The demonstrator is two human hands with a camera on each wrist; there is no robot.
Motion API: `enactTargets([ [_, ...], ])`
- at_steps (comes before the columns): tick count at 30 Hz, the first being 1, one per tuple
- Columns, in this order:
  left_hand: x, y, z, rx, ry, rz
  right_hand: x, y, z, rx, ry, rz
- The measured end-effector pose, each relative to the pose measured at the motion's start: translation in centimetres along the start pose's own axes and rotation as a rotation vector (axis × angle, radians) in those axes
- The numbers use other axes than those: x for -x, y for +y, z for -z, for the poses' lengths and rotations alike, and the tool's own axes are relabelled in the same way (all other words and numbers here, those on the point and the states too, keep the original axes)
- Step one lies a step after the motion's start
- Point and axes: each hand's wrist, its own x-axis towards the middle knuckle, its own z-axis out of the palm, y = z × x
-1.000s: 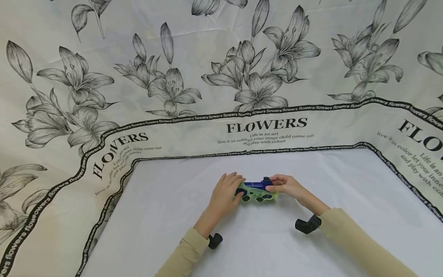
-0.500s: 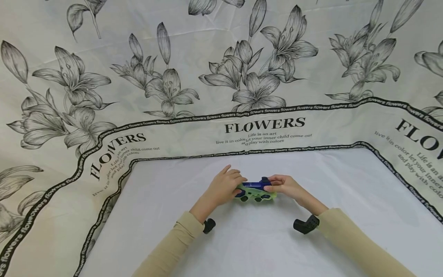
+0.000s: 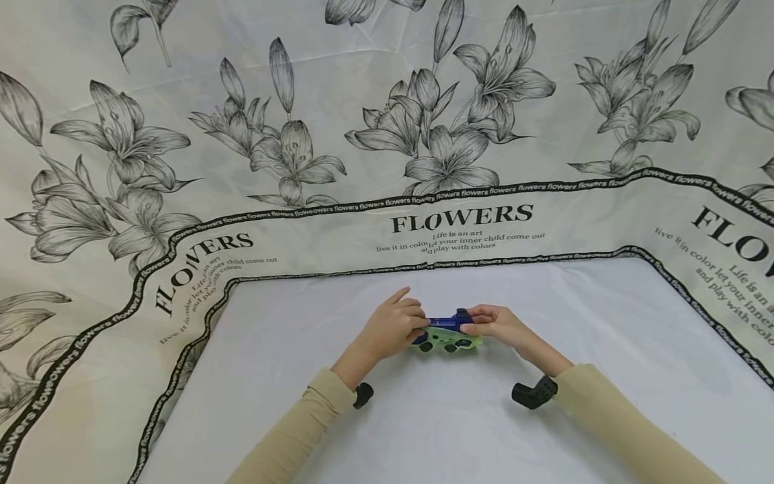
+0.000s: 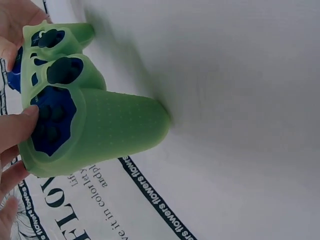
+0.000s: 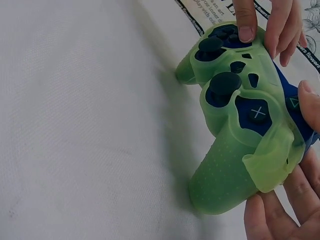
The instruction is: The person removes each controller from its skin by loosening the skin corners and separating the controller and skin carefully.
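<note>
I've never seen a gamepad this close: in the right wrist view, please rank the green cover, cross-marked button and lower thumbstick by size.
Largest to smallest:
1. Green cover
2. Lower thumbstick
3. Cross-marked button

I see a plain white surface [image 3: 447, 423] spread near me, and beyond its far side rises a pale, faintly creased cloth [image 3: 363, 47] printed with grey-black lilies [image 3: 447, 158] and buds [image 3: 281, 75]. Two black bands [image 3: 508, 189] lettered in white run along the cloth, and between them I read a bold FLOWERS heading [image 3: 462, 218] over smaller lines of text [image 3: 459, 246]; it repeats, slanting, at the left, and at the right my view cuts it short
</note>
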Motion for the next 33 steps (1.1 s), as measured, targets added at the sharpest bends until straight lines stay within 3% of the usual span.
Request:
enactTargets([
  [10, 0.4, 0.1, -0.8, 0.003, 0.098, -0.016, -0.1, 0.3, 0.0, 0.003, -0.001, -0.013],
  [18, -0.7, 0.6, 0.3, 0.030, -0.030, 0.073, -0.2, 0.2, 0.1, 0.034, -0.017, -0.011],
  [24, -1.5, 1.2, 1.1, -0.046, -0.130, 0.091, -0.1, 0.2, 0.0, 0.058, -0.025, -0.003],
  [28, -1.6, 1.4, 1.2, -0.080, -0.143, 0.078, 0.0, 0.3, 0.0, 0.063, -0.022, 0.009],
  [33, -1.5, 1.4, 1.1, -0.096, -0.107, 0.015, 0.0, 0.4, 0.1, 0.071, -0.024, 0.011],
])
